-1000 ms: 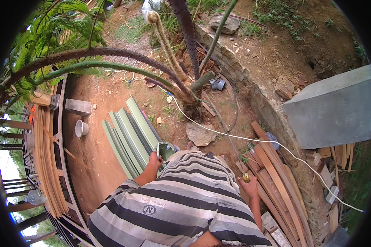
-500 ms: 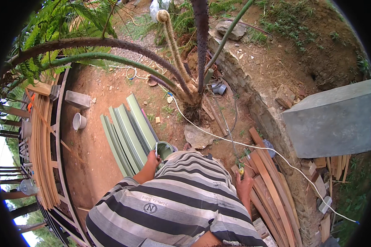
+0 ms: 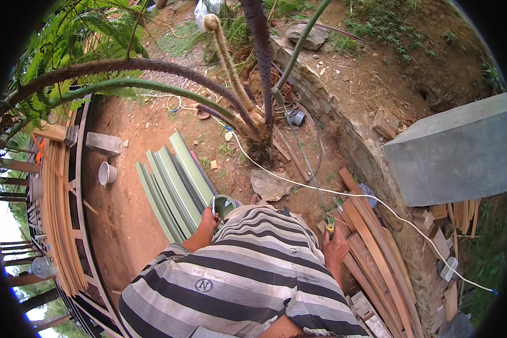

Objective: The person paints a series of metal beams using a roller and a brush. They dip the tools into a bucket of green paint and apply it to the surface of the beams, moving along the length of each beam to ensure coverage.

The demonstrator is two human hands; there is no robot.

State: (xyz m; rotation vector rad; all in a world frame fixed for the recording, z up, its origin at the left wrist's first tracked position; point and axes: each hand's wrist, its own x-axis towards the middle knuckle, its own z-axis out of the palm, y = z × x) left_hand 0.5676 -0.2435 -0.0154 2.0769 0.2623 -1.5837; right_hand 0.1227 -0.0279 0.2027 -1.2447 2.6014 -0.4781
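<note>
My left hand (image 3: pixel 207 219) is closed on the handle of a green bucket (image 3: pixel 231 201), which hangs beside my striped shirt. Some of the bucket is hidden behind the hand and shirt. To the right, my right hand (image 3: pixel 335 248) grips the yellow end of a long thin rod (image 3: pixel 316 188). The rod runs forward past the base of a tree fern (image 3: pixel 259 135). What sits at its far end is hard to make out. Below and around the right hand lie stacked wooden boards (image 3: pixel 372 236).
Long green metal profiles (image 3: pixel 177 180) lie left of the bucket. A white pail (image 3: pixel 107 173) and a grey block (image 3: pixel 103 143) stand farther left. A white cable (image 3: pixel 343 198) crosses the ground. Right are a stone wall edge (image 3: pixel 343 129) and a concrete block (image 3: pixel 450 158).
The view has shifted slightly. My right hand has turned a little and the rod's far end has swung slightly left. My left hand keeps its hold on the bucket.
</note>
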